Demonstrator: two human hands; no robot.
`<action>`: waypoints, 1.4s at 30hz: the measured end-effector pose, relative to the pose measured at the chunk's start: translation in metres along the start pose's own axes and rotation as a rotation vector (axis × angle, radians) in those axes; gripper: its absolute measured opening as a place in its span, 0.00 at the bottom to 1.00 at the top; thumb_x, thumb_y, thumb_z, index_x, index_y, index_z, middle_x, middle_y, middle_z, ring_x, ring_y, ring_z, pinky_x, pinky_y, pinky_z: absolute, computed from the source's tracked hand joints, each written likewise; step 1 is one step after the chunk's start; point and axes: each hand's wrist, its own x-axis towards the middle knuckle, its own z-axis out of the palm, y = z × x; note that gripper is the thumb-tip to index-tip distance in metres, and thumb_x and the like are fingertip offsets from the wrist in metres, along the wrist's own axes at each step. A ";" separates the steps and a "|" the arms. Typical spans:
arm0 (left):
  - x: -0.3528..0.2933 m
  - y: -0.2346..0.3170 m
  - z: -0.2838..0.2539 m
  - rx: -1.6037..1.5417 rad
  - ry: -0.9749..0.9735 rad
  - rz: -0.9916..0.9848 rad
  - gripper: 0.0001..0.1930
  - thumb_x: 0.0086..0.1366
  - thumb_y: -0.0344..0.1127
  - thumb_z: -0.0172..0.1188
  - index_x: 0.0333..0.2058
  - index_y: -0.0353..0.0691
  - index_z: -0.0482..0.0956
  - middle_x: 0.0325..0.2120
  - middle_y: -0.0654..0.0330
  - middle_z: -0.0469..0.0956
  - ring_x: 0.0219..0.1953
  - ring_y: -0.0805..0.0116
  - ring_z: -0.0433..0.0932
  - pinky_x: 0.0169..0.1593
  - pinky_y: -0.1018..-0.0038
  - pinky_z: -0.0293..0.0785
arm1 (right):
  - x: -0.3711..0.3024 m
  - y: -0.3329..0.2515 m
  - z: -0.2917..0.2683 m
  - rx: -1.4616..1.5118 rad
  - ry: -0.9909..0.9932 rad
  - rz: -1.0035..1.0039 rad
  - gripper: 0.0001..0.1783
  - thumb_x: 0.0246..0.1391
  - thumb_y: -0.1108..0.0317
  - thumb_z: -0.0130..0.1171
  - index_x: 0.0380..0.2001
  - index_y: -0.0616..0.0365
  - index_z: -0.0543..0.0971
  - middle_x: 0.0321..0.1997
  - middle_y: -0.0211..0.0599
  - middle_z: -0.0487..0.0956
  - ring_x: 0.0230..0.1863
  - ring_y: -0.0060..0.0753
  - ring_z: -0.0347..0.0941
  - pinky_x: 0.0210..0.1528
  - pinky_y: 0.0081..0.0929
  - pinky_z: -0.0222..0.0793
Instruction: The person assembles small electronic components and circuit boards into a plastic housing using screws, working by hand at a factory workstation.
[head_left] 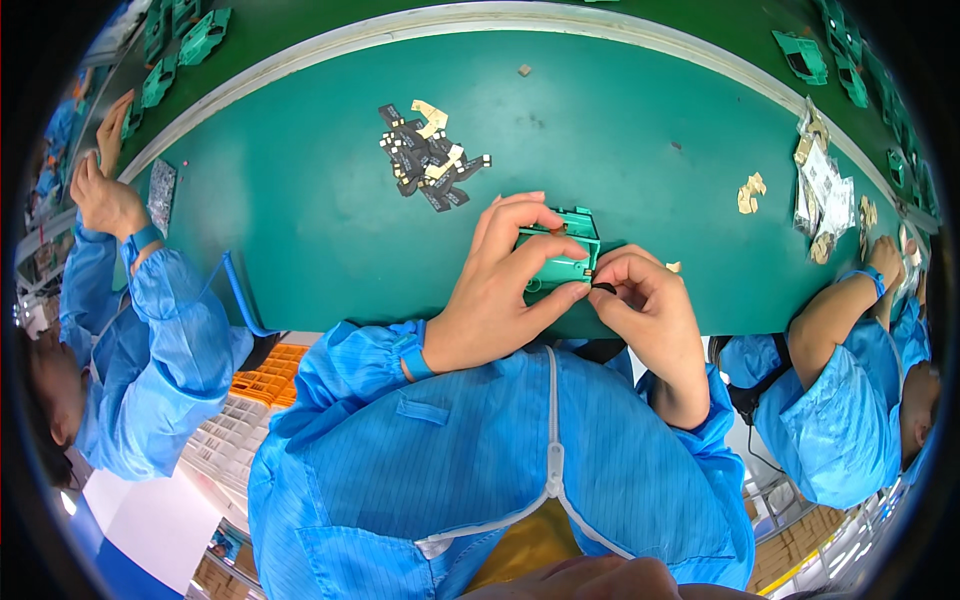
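A green plastic housing [566, 268] is held just above the near part of the green table. Around its left side and top my left hand [505, 270] is closed, with the thumb along the near edge. My right hand [650, 300] pinches a small black piece [604, 287] against the housing's lower right corner. How far that piece reaches into the housing is hidden by my fingers. Farther off, left of the housing, lies a loose pile of black flat strips [425, 160] with pale ends and a few cream paper scraps [430, 113].
Green housings [205, 38] line the green strip beyond the pale rail [400, 42]. Clear bags [823, 190] and cream scraps [750, 193] lie at the right. Co-workers in blue sit close on both sides, one's raised hand [108, 205] at the left. A blue curved tube [240, 295] edges the table's left.
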 end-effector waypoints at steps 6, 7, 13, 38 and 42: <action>0.001 0.000 0.000 0.017 -0.007 0.006 0.18 0.52 0.31 0.73 0.43 0.44 0.80 0.52 0.56 0.66 0.63 0.48 0.62 0.62 0.57 0.65 | 0.000 0.003 -0.005 0.023 -0.005 0.009 0.06 0.54 0.77 0.64 0.34 0.68 0.80 0.40 0.33 0.77 0.33 0.17 0.73 0.38 0.17 0.71; 0.001 0.000 0.000 0.018 -0.004 0.007 0.18 0.53 0.31 0.73 0.43 0.44 0.80 0.52 0.56 0.66 0.63 0.48 0.62 0.62 0.56 0.65 | 0.000 0.003 -0.006 0.003 -0.004 0.008 0.06 0.54 0.77 0.64 0.34 0.69 0.81 0.39 0.32 0.77 0.32 0.17 0.73 0.37 0.17 0.71; 0.001 0.000 -0.002 0.020 -0.009 0.005 0.18 0.52 0.30 0.73 0.43 0.43 0.79 0.53 0.56 0.66 0.63 0.48 0.63 0.62 0.56 0.65 | 0.000 0.003 -0.008 -0.014 -0.004 0.000 0.06 0.56 0.76 0.64 0.35 0.69 0.80 0.44 0.35 0.79 0.34 0.16 0.75 0.38 0.17 0.72; -0.001 -0.002 -0.012 -0.332 0.019 -0.044 0.20 0.55 0.25 0.69 0.46 0.39 0.76 0.54 0.53 0.66 0.64 0.50 0.64 0.63 0.58 0.64 | 0.000 0.001 -0.003 0.398 -0.072 -0.012 0.05 0.53 0.78 0.66 0.29 0.63 0.78 0.47 0.28 0.74 0.30 0.07 0.64 0.31 0.12 0.58; -0.002 -0.012 -0.011 -0.359 -0.031 0.049 0.27 0.53 0.29 0.73 0.51 0.40 0.72 0.59 0.50 0.64 0.67 0.47 0.61 0.65 0.55 0.62 | -0.003 0.001 -0.008 0.408 -0.152 -0.041 0.05 0.52 0.78 0.67 0.29 0.63 0.78 0.43 0.27 0.73 0.31 0.10 0.66 0.32 0.13 0.60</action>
